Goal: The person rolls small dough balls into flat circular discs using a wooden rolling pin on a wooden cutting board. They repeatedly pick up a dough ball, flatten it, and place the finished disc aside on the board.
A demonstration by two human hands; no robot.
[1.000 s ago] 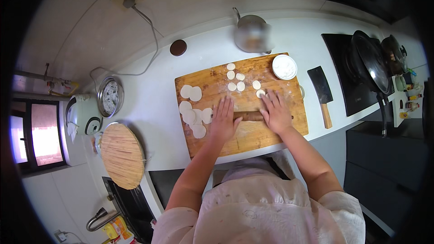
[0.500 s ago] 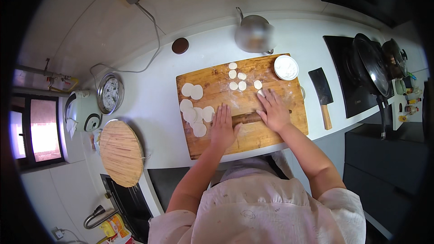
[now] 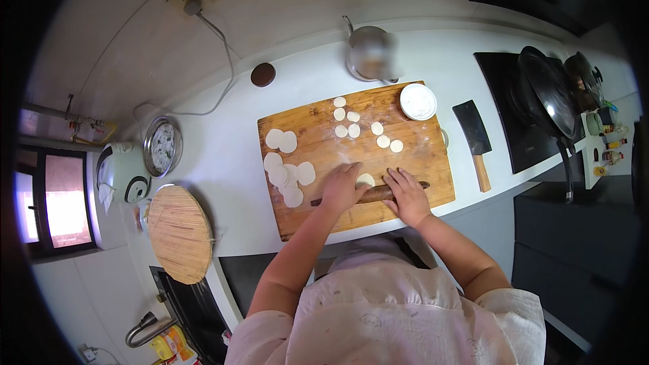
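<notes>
A dark wooden rolling pin (image 3: 377, 194) lies crosswise on the floured wooden board (image 3: 324, 220), both its ends showing past my hands. My left hand (image 3: 341, 188) rests over its left part, fingers reaching toward a pale dough disc (image 3: 366, 180) just beyond the pin. Over the right part lies my right hand (image 3: 410, 197), fingers stretched forward. Several small dough rounds (image 3: 383, 141) are scattered on the far middle of the board. Wider, thin wrappers (image 3: 291, 174) lie overlapping along its left side. What my palms press against is hidden.
A white bowl of flour (image 3: 418, 102) stands at the board's far right corner. Beyond that edge lies a cleaver (image 3: 472, 128), near the black hob (image 3: 510, 111) with pans. Behind is a metal pot (image 3: 370, 54). Leftward are a metal bowl (image 3: 162, 147) and a round woven lid (image 3: 180, 233).
My left hand has moved right, onto the rolling pin. My right hand has drawn back toward me, uncovering small dough rounds. A dough disc now shows just beyond the pin.
</notes>
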